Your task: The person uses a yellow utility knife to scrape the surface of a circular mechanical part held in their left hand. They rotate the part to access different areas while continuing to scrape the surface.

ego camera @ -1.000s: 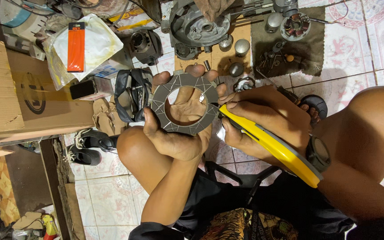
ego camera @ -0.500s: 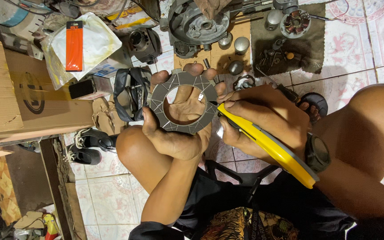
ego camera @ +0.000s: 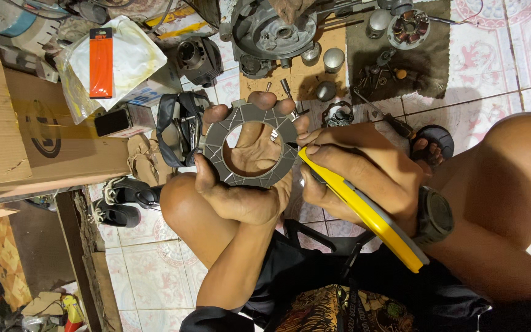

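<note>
My left hand [ego camera: 241, 184] holds a grey ring-shaped friction disc [ego camera: 216, 138] flat on its palm, thumb over the lower rim and fingertips past the far edge. The disc has thin radial grooves and a wide round hole showing my palm. My right hand [ego camera: 357, 169], with a black watch on the wrist, grips a yellow utility knife [ego camera: 370, 215]. The knife's tip sits at the right inner edge of the disc, near a groove. Both hands hover above my bare knees.
Engine parts lie on the tiled floor ahead: a grey engine casing [ego camera: 271, 31], a black cylinder [ego camera: 198, 58], a stator [ego camera: 408, 27] on a dark mat. A cardboard box [ego camera: 26, 135] stands at the left, with a plastic bag [ego camera: 124, 61] and sandals [ego camera: 121, 200] nearby.
The disc has turned slightly in my left hand and the knife tip has shifted along its right side. Both hands stay in about the same place.
</note>
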